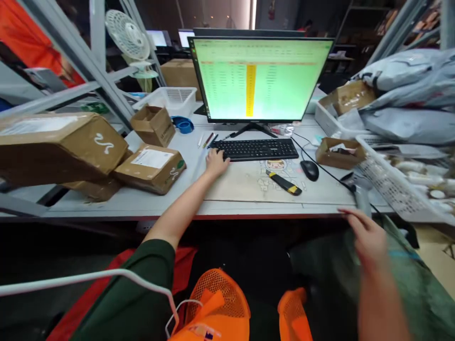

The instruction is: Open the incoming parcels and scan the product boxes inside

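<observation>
Black, the keyboard (261, 149) lay on the mat (234, 190), the left hand (215, 163) loosely spread on its left end; the right hand (371, 241) (too blurred to tell its grip) hung near the desk (170, 204). Keyboard work seemed unfinished; a labelled box (151, 163) sat closed.

- Keyboard (258, 149): left end at left fingers (213, 153).
- Monitor (263, 78): beyond left fingers.
- Cartons (151, 166): left of left fingers.
- Cutter (284, 183), mouse (309, 170): between left and right fingers (358, 222).
- Basket (394, 187): right of right fingers.
</observation>
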Motion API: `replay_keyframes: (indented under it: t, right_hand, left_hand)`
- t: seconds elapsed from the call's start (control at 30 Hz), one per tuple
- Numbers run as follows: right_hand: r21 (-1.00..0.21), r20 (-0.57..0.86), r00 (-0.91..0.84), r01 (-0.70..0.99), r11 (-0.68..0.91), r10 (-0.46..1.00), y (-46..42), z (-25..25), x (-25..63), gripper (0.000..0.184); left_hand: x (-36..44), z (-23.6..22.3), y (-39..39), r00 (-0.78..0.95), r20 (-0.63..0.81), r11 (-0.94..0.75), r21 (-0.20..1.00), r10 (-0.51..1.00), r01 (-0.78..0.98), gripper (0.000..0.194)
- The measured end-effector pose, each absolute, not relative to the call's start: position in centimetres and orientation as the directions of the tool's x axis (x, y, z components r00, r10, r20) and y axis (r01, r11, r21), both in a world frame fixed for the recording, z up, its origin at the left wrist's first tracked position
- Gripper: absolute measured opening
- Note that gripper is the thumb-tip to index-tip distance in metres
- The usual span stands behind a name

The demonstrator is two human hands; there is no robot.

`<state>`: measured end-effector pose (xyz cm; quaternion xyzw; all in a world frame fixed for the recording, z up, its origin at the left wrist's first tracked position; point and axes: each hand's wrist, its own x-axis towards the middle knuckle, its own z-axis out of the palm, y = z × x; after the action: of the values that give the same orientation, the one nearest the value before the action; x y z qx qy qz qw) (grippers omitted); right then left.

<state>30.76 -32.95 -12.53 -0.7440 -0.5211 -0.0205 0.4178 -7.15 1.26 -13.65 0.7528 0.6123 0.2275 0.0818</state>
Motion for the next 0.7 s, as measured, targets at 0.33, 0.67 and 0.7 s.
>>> replay_keyframes:
  t: [0.33,0.67,0.7]
  right_hand:
    - [-0.263,0.428,0.273,0.95,-0.17,0.862,-10.9,-18.4,36.4,0.061]
    - [-0.149,0.546,0.147,0.986,-0.077,0.825,-11.2,-20.7,37.3,0.055]
    - [-0.147,0.55,0.13,0.987,-0.057,0.825,-11.2,-20.8,37.4,0.054]
  left_hand:
    - [-5.3,-15.9,3.9,0.124,0.223,-0.201,0.365,0.967,0.909,0.063]
    - [-5.8,-15.8,4.2,0.146,0.154,-0.189,0.315,0.977,0.93,0.061]
    - [-5.9,-15.8,4.2,0.148,0.15,-0.189,0.314,0.978,0.93,0.061]
